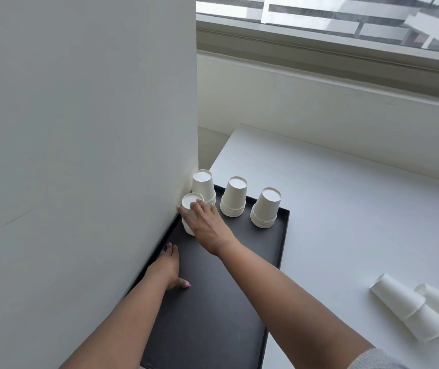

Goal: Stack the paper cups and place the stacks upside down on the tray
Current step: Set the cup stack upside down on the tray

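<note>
On the black tray (213, 302), 4 upside-down stacks of paper cups stand at the far end: 3 in a row (235, 197) and a 4th stack (189, 206) just in front by the wall. The right hand (207, 223) curls its fingers round that 4th stack, while the left hand (169, 267) rests flat, fingers straight, on the tray. More nested cups (409, 308) lie on their sides on the white worktop (346, 209), well apart to the right.

White table (346, 209), wall (80, 129), window (346, 17)
</note>
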A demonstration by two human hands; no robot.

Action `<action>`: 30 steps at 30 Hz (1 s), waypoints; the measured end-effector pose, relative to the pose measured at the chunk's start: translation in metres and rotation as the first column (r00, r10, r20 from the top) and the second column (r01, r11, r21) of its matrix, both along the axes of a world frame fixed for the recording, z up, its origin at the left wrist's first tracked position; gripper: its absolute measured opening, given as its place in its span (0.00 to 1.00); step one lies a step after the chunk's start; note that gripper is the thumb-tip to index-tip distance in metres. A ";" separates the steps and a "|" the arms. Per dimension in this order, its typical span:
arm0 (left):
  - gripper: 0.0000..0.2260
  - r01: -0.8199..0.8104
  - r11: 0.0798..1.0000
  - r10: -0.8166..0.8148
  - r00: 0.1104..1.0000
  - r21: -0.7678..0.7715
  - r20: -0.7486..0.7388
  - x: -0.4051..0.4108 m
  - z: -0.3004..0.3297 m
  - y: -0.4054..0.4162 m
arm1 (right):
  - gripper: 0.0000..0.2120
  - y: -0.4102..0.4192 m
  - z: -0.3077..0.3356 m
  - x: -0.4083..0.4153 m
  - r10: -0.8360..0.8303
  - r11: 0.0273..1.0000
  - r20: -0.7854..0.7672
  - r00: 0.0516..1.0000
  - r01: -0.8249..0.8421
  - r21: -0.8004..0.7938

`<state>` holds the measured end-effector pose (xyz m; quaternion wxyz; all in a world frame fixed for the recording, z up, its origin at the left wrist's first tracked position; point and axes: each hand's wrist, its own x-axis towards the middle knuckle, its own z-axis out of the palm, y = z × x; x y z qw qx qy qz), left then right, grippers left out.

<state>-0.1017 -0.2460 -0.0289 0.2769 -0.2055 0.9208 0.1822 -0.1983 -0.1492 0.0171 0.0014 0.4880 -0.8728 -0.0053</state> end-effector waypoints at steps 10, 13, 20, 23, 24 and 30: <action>0.40 0.029 0.997 -0.035 0.995 -0.069 -0.093 -0.002 0.011 0.012 | 0.31 0.072 0.005 -0.005 -0.222 0.898 0.152 0.963 0.262 -0.352; 0.33 0.063 0.995 -0.074 0.987 -0.084 -0.143 -0.008 0.014 0.028 | 0.30 0.110 0.003 -0.009 -0.373 0.823 0.202 0.906 0.423 -0.378; 0.30 0.154 0.987 -0.161 0.962 -0.049 -0.222 -0.029 0.027 0.085 | 0.24 0.214 0.008 -0.012 -0.656 0.586 0.248 0.713 0.688 -0.428; 0.29 0.224 0.974 -0.225 0.944 -0.033 -0.240 -0.036 0.030 0.107 | 0.21 0.254 0.011 -0.010 -0.746 0.376 0.357 0.563 0.798 -0.472; 0.29 0.256 0.966 -0.254 0.936 -0.025 -0.243 -0.037 0.030 0.114 | 0.20 0.266 0.011 -0.008 -0.768 0.287 0.402 0.500 0.828 -0.481; 0.28 0.428 0.904 -0.418 0.881 -0.004 -0.220 -0.042 0.027 0.161 | 0.17 0.341 0.004 0.007 -0.831 -0.106 0.538 0.139 0.911 -0.398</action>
